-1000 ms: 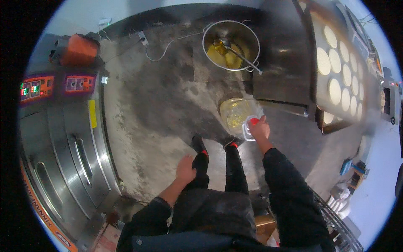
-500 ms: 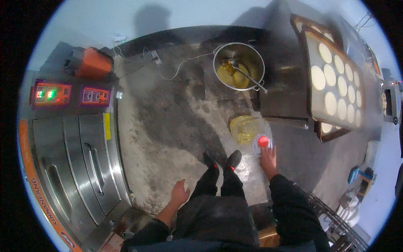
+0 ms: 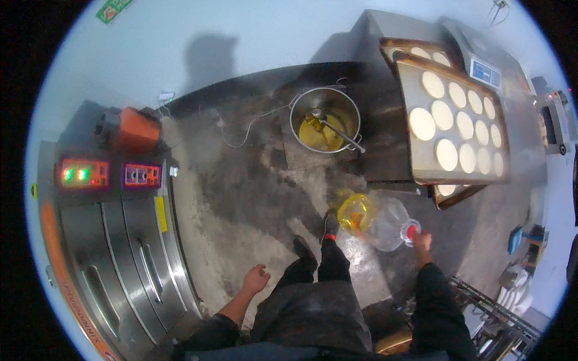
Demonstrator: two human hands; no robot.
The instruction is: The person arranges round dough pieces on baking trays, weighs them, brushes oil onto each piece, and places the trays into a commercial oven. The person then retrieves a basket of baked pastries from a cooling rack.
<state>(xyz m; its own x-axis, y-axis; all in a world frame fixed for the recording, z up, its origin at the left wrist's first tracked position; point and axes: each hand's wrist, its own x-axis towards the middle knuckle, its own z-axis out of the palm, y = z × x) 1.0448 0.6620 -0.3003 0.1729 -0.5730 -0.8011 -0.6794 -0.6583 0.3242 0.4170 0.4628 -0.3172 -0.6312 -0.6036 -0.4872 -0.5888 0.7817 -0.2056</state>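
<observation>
My right hand is closed around the neck end of a large clear plastic oil jug, by its red cap. The jug leans, its cap end nearest me, and yellow oil shows at its far bottom end. Above it to the left stands a round metal pot with yellow oil and a long-handled ladle resting inside. My left hand hangs at my left side, fingers loosely bent and partly apart, with nothing in it.
Baking trays with several pale round dough discs sit at the right, by a scale. A steel oven with lit panels fills the left side; an orange machine stands behind it. A white cord crosses towards the pot.
My right hand has taken hold of the oil jug by its neck end. The jug has swung right and tipped over towards me. My view has shifted; my left hand stays at my side.
</observation>
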